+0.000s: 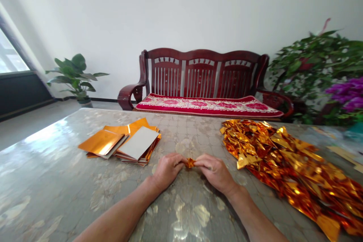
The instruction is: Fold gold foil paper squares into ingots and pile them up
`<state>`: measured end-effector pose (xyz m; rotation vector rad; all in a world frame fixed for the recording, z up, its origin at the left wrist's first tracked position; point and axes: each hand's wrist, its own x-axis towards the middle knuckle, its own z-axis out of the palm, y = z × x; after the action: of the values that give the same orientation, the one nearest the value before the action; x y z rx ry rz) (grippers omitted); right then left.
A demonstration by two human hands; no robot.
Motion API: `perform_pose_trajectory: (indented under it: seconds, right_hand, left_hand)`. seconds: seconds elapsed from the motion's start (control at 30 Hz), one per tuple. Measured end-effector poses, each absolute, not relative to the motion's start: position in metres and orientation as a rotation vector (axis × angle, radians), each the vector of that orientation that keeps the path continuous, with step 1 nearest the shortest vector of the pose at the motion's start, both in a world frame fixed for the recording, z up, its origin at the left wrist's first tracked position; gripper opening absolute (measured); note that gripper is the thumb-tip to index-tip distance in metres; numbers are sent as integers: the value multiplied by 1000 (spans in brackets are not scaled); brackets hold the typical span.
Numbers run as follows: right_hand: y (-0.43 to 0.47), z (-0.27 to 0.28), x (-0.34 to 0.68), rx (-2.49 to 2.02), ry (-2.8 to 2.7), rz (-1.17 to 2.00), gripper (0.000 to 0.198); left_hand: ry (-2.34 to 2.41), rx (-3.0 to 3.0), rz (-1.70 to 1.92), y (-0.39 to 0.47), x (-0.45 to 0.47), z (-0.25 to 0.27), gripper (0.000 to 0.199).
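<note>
Foil piece [190, 163], small, crinkled and orange-gold, between two hands over the table [82, 193]; whether resting on the surface or raised just above, impossible to tell. At the foil piece's left end, left hand [168, 168], pinching with thumb and forefinger, remaining fingers curled in. At its right end, right hand [215, 170], pinching likewise, other fingers also curled. Left of the foil piece and a little beyond it, a loose stack of flat sheets [99, 140], fanned and overlapping, mostly shiny orange-gold, with one pale rectangular sheet [140, 141] on top. Right of the foil piece, a long heap of folded foil [286, 162], glossy and creased. Farther right of it, past the heap, clear plastic [320, 136]. Straight beyond the foil piece, past the table's far edge, a dark red wooden bench [204, 55] with a flowered seat cover [210, 112]. Beyond it to the far left, a potted plant [75, 79]; to the far right, leafy greenery [306, 60] and purple flowers [347, 94].
</note>
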<state>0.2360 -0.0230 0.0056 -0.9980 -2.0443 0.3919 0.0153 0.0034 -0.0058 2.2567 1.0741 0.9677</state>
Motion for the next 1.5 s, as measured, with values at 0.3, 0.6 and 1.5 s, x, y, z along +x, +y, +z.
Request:
perform_pose_trajectory:
  seconds: [0.3, 0.6, 1.5]
  right_hand:
    - [-23, 3, 235, -990, -2061, 267, 26]
    - [-28, 3, 230, -933, -2133, 65, 27]
    - [-37, 14, 222, -1051, -2243, -106, 31]
  left_hand:
    - [1227, 2298, 948, -3, 21, 2, 16]
    - [1310, 2007, 1039, -1, 28, 0, 8]
    - [1249, 2012, 975, -5, 33, 1, 16]
